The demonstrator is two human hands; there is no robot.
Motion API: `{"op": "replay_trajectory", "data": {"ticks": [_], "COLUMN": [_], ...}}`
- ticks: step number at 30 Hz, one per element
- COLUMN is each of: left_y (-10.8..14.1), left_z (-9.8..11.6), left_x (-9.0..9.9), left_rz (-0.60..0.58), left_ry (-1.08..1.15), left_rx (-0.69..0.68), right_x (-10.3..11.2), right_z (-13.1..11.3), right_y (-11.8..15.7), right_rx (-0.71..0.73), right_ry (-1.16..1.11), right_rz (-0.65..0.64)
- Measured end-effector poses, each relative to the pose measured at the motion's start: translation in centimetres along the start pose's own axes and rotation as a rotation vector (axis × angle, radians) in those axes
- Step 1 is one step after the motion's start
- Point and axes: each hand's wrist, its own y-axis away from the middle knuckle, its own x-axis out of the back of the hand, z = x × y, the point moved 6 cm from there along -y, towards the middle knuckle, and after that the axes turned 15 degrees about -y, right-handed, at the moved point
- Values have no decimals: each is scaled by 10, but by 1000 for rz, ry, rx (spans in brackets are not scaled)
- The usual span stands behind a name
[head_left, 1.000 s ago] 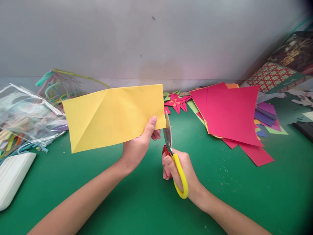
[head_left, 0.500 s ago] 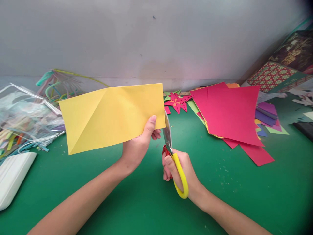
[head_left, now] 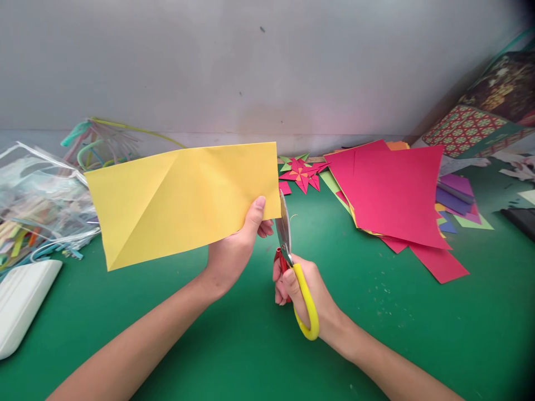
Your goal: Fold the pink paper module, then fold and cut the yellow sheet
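Note:
My left hand (head_left: 236, 245) is closed on a yellow sheet of paper (head_left: 184, 195) near its lower right corner, thumb in front and fingers behind. The sheet is held up above the green table and shows a diagonal crease toward its left end. In my right hand (head_left: 309, 289) is a pair of scissors (head_left: 307, 306) with a yellow handle loop and a red part among the fingers. The blades point upward beside the sheet's right edge, close to its lower corner. Whether the blades touch the paper I cannot tell.
Red, green and yellow papers (head_left: 393, 195) lie stacked at the right. Red and green paper stars (head_left: 301, 172) sit by the wall. Clear plastic bags with paper strips (head_left: 33, 195) and a white device (head_left: 27, 301) are on the left. A patterned box (head_left: 468, 128) stands at the far right.
The far left end of the yellow sheet has swung a little left and down. Both hands and the scissors have shifted very slightly left.

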Motion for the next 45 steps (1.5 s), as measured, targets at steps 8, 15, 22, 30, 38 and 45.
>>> {"op": "replay_trajectory", "data": {"ticks": [8,15,22,30,38,45], "left_y": [1,1,2,2,2,3], "left_z": [2,1,2,1,3,2], "left_x": [0,0,0,0,0,-1], "left_rz": [-9,-24,-18,-25,-26,-12], "left_ry": [-4,-16,3,4,47,93], "left_rx": [-1,12,-3,-1,18,33], "right_x": [1,1,1,1,3,4], "right_z": [-2,-4,-4,-6,-3,-2], "right_y": [0,1,1,1,2,1], "right_rx": [10,0,-4,2,2,3], "right_ry": [9,23,-4,-2,-11,-11], "right_rz": [12,30,33,40,54,59]}}
